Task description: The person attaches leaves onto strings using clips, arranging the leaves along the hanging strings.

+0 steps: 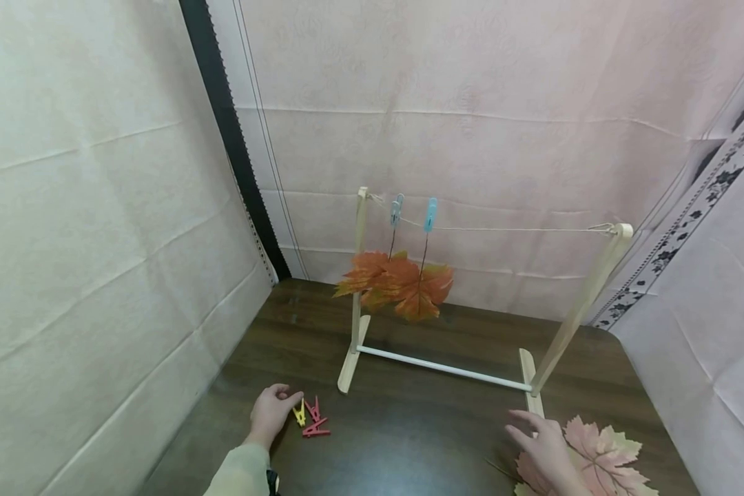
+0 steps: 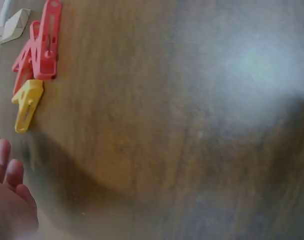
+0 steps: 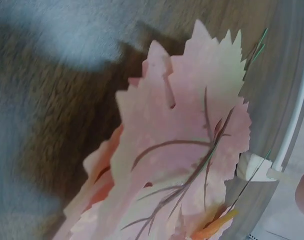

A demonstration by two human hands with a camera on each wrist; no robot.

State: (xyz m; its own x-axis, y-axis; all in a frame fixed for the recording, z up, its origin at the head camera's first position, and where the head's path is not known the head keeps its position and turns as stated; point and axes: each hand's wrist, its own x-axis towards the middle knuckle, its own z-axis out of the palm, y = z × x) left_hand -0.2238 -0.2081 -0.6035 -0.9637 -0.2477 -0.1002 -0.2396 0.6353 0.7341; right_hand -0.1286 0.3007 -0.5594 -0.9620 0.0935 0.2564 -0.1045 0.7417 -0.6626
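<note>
Near the left side of the table, my left hand [image 1: 271, 413] reaches beside a yellow clothespin [image 1: 300, 413], the thumb pointing toward it. In the left wrist view a small gap shows between the visible fingers [image 2: 14, 175] and that yellow clothespin [image 2: 29, 106]. Two red clothespins [image 1: 315, 430] lie right against it. My right hand [image 1: 545, 448] hovers over pale pink artificial maple leaves [image 1: 601, 458], fingers extended and gripping nothing visible. Seen from the right wrist, the leaves [image 3: 187, 125] overlap in a pile with thin green stems.
A wooden rack [image 1: 585, 303] with a white crossbar [image 1: 443, 368] stands mid-table. Along its string [image 1: 508, 229], a grey-blue clothespin [image 1: 396, 210] and a light blue clothespin [image 1: 430, 214] hold orange leaves [image 1: 418, 293] by their stems. Pale cloth walls [image 1: 471, 151] surround the dark table [image 1: 409, 441].
</note>
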